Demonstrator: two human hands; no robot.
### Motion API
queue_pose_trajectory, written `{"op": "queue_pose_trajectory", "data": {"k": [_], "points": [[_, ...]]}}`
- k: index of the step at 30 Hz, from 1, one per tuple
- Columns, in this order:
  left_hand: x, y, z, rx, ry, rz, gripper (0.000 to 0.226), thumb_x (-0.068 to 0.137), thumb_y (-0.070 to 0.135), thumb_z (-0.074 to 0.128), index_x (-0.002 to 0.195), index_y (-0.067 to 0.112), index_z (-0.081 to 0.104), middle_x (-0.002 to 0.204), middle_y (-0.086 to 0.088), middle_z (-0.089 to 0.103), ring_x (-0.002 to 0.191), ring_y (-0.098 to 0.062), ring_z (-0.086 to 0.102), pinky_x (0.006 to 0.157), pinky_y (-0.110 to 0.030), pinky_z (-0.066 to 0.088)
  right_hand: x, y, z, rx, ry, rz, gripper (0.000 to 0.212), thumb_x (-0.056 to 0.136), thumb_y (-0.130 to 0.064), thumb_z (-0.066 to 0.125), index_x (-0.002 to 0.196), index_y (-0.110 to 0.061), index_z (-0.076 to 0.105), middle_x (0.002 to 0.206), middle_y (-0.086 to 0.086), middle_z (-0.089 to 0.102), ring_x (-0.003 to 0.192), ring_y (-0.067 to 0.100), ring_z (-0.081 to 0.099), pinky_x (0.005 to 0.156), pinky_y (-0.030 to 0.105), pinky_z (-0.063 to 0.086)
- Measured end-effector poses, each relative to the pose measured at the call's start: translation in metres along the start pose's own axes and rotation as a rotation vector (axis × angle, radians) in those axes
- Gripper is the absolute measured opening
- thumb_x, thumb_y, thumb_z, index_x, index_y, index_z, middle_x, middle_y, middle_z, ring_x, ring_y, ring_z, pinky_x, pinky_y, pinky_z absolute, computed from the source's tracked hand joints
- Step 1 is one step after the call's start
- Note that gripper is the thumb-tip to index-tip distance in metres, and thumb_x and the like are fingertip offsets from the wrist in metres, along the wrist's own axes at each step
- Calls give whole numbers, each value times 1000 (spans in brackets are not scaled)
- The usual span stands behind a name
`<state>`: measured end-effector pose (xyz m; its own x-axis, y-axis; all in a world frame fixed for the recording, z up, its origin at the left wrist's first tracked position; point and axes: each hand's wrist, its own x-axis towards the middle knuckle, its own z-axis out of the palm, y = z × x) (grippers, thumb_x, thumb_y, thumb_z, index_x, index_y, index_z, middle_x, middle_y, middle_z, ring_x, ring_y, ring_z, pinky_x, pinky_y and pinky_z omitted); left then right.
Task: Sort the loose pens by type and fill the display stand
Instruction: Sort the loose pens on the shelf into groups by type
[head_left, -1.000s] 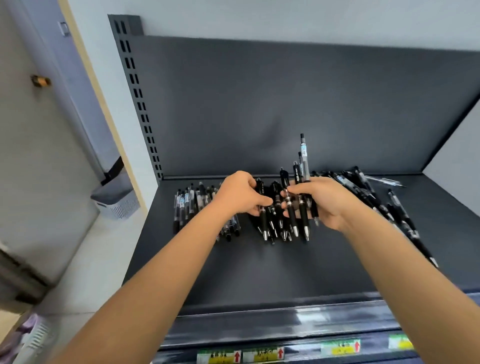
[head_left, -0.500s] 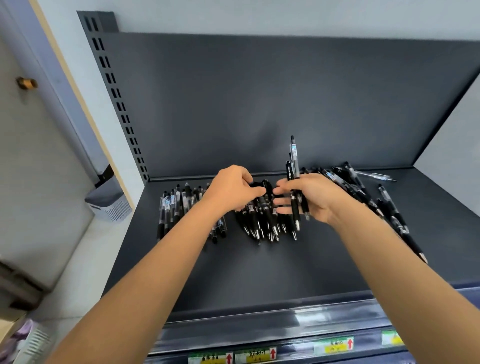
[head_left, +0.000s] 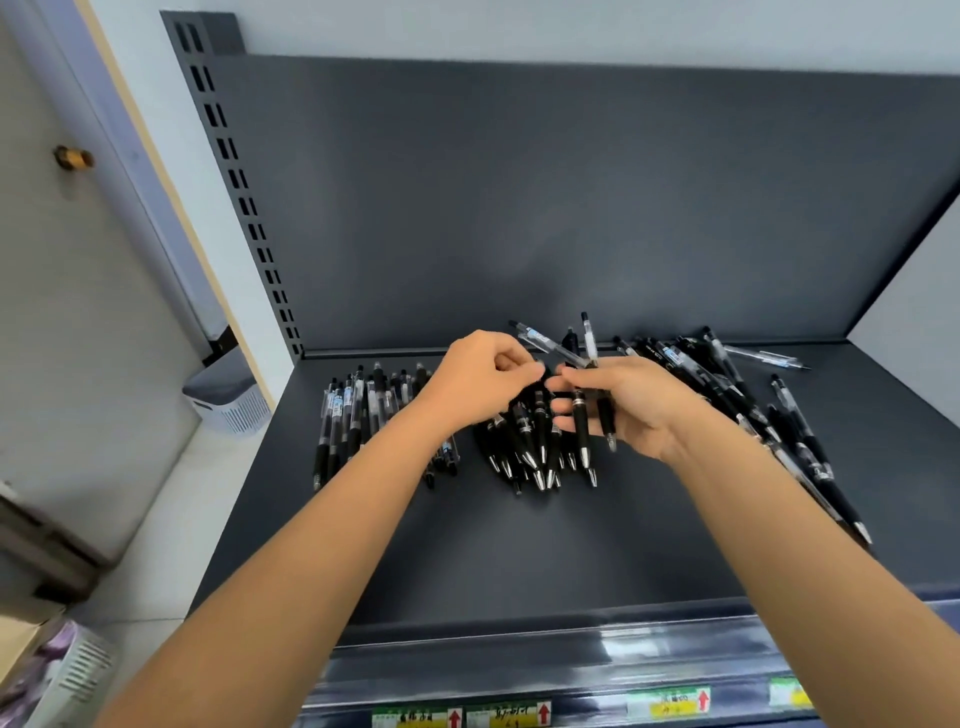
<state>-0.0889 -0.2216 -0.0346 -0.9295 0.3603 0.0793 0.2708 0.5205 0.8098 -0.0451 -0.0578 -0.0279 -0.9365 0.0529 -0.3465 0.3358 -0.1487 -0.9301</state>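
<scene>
Black pens (head_left: 579, 423) in curled right hand (head_left: 641, 413)

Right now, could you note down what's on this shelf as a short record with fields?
shelf: dark grey, flat
left row: clear-barrelled pens, laid side by side
middle pile: black pens, tips towards the person
right heap: jumbled pens, crossing each other
left hand: fingers curled above the middle pile; grip unclear
right hand: holds several pens
</scene>
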Motion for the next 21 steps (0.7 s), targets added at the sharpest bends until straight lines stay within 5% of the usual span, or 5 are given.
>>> {"op": "queue_pose_trajectory", "data": {"k": [7, 12, 17, 21], "points": [[5, 16, -2, -226, -74, -108, 29, 88, 43, 64, 101, 18, 71, 74, 9, 67, 59, -6, 55, 57, -18, 44, -10, -4, 14, 109, -162, -41, 22, 99, -7, 42, 105, 2, 62, 91, 18, 72, 70, 28, 70, 68, 41, 61], [8, 18, -5, -229, -111, -134, 16, 88, 31, 67, 90, 15, 72, 58, 17, 61, 44, 10, 52, 40, -6, 34, -14, -6, 14, 248, -228, 26, 24, 95, -2, 39, 105, 7, 59, 93, 24, 71, 74, 33, 71, 68, 41, 61], [9, 26, -9, -182, -135, -178, 21, 85, 25, 68, 86, 5, 71, 58, 5, 52, 33, -1, 37, 36, -13, 28, -13, -2, 19, 154, -249, -4, 26, 96, 1, 38, 113, 11, 56, 106, 31, 66, 84, 38, 70, 74, 42, 60], [14, 21, -13, -232, -36, -265, 25, 83, 27, 65, 74, 5, 58, 68, -6, 36, 50, -15, 28, 47, -22, 23, -10, -2, 13, 69, -131, -60, 19, 97, -4, 47, 110, 3, 59, 97, 19, 70, 76, 29, 70, 68, 36, 61]]}}
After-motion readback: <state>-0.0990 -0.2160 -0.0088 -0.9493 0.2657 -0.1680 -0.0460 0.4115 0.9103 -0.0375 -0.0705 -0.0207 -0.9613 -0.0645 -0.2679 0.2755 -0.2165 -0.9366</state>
